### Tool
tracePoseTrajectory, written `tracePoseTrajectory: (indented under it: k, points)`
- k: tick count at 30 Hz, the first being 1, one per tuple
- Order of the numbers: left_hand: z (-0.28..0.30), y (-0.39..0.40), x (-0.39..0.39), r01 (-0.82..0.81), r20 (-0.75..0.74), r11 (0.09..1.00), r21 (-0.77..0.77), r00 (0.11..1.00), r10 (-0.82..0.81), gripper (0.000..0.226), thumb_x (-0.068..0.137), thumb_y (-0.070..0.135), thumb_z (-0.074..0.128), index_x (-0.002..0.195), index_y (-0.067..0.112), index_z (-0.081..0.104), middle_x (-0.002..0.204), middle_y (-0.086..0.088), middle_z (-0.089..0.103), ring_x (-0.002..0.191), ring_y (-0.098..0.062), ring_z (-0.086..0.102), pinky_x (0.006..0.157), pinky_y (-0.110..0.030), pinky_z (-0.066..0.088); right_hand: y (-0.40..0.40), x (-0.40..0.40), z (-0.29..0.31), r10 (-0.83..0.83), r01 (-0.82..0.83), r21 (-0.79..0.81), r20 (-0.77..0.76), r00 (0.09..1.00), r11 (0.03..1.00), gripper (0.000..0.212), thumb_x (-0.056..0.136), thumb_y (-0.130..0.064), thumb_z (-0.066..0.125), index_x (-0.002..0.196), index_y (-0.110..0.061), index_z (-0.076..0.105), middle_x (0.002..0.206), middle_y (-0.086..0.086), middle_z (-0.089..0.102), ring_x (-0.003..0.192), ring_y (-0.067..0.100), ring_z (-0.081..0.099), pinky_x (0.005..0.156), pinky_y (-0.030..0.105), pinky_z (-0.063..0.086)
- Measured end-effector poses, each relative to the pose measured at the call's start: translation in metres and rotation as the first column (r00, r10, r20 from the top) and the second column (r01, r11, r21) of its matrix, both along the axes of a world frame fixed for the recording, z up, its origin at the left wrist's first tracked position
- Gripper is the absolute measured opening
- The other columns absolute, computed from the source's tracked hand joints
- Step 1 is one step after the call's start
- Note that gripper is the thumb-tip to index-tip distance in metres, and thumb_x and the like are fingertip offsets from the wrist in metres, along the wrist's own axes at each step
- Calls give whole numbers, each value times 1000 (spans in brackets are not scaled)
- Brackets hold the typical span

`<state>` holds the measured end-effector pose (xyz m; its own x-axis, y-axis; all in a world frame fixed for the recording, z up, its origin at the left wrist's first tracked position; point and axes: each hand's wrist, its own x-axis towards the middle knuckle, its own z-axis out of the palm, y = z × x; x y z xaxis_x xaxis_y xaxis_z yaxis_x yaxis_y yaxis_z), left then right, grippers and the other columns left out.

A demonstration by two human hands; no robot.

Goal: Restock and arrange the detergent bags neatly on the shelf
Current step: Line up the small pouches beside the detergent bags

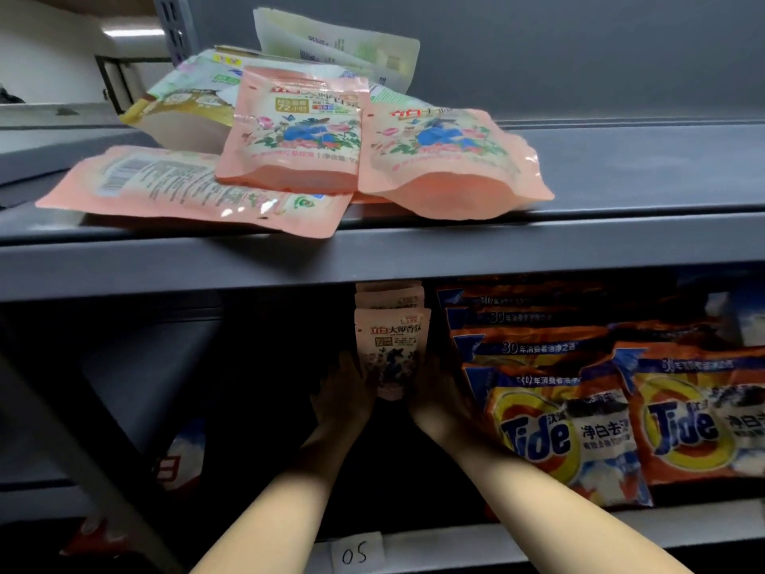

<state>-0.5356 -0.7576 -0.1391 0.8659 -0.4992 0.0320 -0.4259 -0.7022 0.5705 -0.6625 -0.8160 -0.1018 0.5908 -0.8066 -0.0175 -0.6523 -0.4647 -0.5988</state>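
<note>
dim lower shelf (538, 544), both forearms reaching in, hands (345, 391) cupping upright pink detergent bag (391, 350) from both sides

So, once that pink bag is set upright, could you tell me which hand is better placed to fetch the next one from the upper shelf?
Probably the left hand: the loose pink bags lie up and left, on its side.
</note>
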Motion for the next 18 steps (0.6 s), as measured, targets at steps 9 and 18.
tracePoseTrajectory:
  k: [9, 18]
  points:
    - [43, 46, -65, 41, 16, 990, 134, 999, -44, 44, 95, 48, 33, 134, 32, 47, 137, -1, 52, 125, -24, 49, 104, -37, 38, 18, -53, 39, 225, -232, -60, -106, 969, 971, 54, 95, -35, 44, 146, -33, 25, 148, 3, 35, 123, 30, 51, 96, 42, 46]
    - [129, 99, -180, 59, 295, 995, -83, 955, -32, 19, 91, 41, 46, 91, 23, 54, 94, 8, 60, 94, -16, 58, 92, -36, 41, 39, -150, 99, 363, -353, -239, 0, 932, 905, 39, 94, -41, 48, 128, -23, 48, 118, 0, 58, 108, 21, 58, 85, 35, 49]
